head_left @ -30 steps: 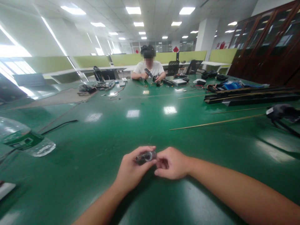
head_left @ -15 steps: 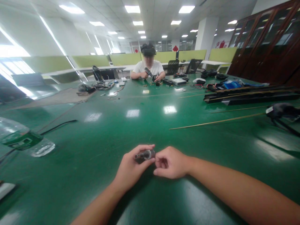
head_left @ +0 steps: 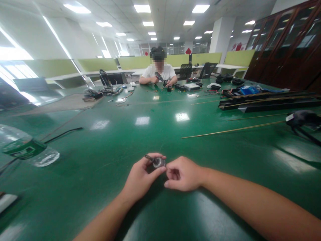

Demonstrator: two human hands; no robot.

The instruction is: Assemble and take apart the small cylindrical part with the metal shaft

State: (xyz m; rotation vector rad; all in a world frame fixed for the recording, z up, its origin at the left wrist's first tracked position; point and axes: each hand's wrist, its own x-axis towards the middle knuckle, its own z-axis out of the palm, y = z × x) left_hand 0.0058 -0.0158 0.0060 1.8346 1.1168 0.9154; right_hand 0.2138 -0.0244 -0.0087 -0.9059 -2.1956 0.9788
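Shafted metal part, pinched in left hand, right hand curled just beside, its hold unclear

We read this as an open-plan office, part workshop: panel lights across the top, lime partitions and mesh chairs upper middle, glass-door cabinets upper right; our green table carries loose parts left of centre, black rails right
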